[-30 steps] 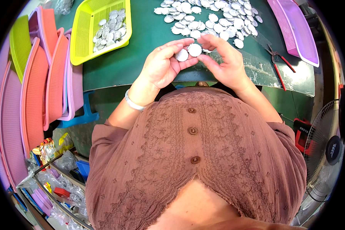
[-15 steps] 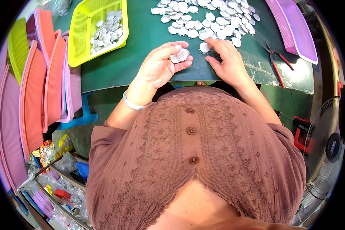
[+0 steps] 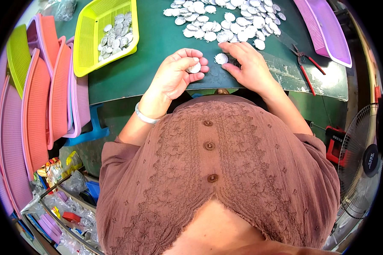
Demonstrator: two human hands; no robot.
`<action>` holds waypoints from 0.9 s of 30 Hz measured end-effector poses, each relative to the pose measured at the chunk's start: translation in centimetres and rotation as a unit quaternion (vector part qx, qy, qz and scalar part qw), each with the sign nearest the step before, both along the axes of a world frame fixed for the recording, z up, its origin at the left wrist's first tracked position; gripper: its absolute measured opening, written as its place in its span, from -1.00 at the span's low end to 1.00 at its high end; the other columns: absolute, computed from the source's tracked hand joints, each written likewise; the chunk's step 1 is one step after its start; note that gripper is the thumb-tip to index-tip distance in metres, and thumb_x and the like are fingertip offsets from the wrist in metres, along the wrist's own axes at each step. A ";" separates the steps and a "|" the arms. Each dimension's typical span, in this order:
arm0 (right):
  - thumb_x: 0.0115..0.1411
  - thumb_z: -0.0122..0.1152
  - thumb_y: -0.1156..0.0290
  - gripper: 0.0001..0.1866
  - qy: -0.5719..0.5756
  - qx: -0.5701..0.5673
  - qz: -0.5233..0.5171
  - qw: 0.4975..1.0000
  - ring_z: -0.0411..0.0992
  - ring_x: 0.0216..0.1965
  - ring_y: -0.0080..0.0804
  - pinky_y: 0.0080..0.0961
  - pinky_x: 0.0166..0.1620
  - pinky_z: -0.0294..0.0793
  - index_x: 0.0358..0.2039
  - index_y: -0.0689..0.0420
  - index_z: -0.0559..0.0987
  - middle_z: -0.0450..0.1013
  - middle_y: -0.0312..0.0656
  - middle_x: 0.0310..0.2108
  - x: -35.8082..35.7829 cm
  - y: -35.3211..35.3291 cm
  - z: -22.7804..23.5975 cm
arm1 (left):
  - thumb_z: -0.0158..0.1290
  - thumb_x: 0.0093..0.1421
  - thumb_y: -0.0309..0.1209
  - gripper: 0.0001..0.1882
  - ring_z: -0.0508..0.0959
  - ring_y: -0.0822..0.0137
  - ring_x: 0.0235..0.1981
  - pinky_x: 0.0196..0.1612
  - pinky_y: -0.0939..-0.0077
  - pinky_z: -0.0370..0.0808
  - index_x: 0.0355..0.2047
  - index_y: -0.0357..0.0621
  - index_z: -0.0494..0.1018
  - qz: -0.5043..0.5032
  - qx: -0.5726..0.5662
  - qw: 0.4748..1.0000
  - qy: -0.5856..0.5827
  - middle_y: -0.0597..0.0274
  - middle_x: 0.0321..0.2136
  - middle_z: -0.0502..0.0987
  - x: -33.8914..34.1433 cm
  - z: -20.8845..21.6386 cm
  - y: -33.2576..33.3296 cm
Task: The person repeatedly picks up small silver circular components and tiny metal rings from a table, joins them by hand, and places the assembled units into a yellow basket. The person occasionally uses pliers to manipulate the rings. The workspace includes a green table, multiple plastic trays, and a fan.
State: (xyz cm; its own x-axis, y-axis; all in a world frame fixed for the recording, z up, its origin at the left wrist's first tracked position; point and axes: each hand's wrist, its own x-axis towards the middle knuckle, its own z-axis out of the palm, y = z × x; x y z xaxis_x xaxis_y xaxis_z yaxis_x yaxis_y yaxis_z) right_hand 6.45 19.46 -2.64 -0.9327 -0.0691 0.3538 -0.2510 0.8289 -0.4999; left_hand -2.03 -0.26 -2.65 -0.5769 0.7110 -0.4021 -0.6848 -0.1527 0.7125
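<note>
i see one silver disc (image 3: 194, 67) pinched in my left hand (image 3: 177, 75), fingers curled around it, just above the green table's (image 3: 157, 51) near edge. a second disc (image 3: 221, 58) lies flat on the table, touched by the fingertips of my right hand (image 3: 247, 63), which is spread loosely. beyond sits the loose pile of discs (image 3: 225, 19). a yellow basket (image 3: 89, 38) with more discs stands to the left, red-handled pliers (image 3: 304, 63) to the right.

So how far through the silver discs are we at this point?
Done: a modest batch of discs lies in the yellow basket. In hand: the left hand grips one disc, while the right hand touches another disc on the green table. Left: the larger loose pile beyond the hands.
</note>
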 end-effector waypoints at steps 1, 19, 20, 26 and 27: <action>-0.09 0.23 0.44 -0.57 -0.005 0.008 0.009 1.000 0.37 -0.29 -0.23 -0.37 -0.23 0.38 -0.13 0.10 0.43 0.44 -0.19 -0.37 -0.1 0.0 0.1 | -0.07 0.13 -0.51 -0.85 0.53 0.32 -0.37 -0.37 0.59 0.51 -0.27 -0.25 0.35 -0.004 0.004 1.000 -0.002 0.10 -0.36 0.49 0.0 -0.1 -0.1; 0.05 0.11 0.51 -0.65 -0.091 -0.294 -0.041 0.951 0.40 -0.53 -0.53 -0.63 -0.38 0.37 -0.09 0.18 0.41 0.47 -0.23 -0.54 -0.7 -0.5 -0.5 | -0.03 0.13 -0.46 -0.81 0.52 0.35 -0.39 -0.37 0.61 0.47 -0.24 -0.25 0.36 0.000 -0.026 1.000 0.017 0.14 -0.38 0.49 0.5 0.5 0.4; 0.06 0.10 0.51 -0.65 -0.117 -0.333 -0.041 0.935 0.38 -0.53 -0.61 -0.68 -0.38 0.36 -0.09 0.19 0.40 0.47 -0.25 -0.54 -0.7 -0.4 -0.2 | -0.04 0.13 -0.46 -0.81 0.52 0.35 -0.39 -0.37 0.61 0.47 -0.24 -0.26 0.36 -0.003 -0.029 0.999 0.019 0.14 -0.38 0.49 0.6 0.5 0.5; 0.07 0.10 0.51 -0.64 -0.151 -0.428 -0.030 0.890 0.33 -0.52 -0.70 -0.72 -0.40 0.33 -0.08 0.27 0.38 0.44 -0.33 -0.54 -0.8 -0.7 0.5 | -0.05 0.14 -0.45 -0.81 0.52 0.37 -0.41 -0.39 0.61 0.47 -0.24 -0.28 0.37 -0.016 -0.036 0.999 0.032 0.12 -0.38 0.51 1.2 1.0 1.1; 0.07 0.10 0.51 -0.64 -0.152 -0.431 -0.033 0.889 0.33 -0.52 -0.70 -0.72 -0.40 0.33 -0.08 0.26 0.38 0.44 -0.33 -0.54 -0.8 -0.7 0.6 | -0.05 0.15 -0.45 -0.81 0.52 0.37 -0.41 -0.39 0.61 0.47 -0.24 -0.28 0.37 -0.012 -0.034 0.999 0.035 0.11 -0.37 0.51 1.3 1.1 1.1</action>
State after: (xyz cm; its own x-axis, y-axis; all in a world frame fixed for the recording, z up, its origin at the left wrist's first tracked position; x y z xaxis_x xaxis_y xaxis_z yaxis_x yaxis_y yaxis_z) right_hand 5.68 18.73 -2.03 -0.9864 0.1633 -0.0200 0.0389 0.1135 -0.9928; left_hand -0.74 0.86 -1.54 -0.5875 0.6974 -0.4104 -0.6366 -0.0853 0.7665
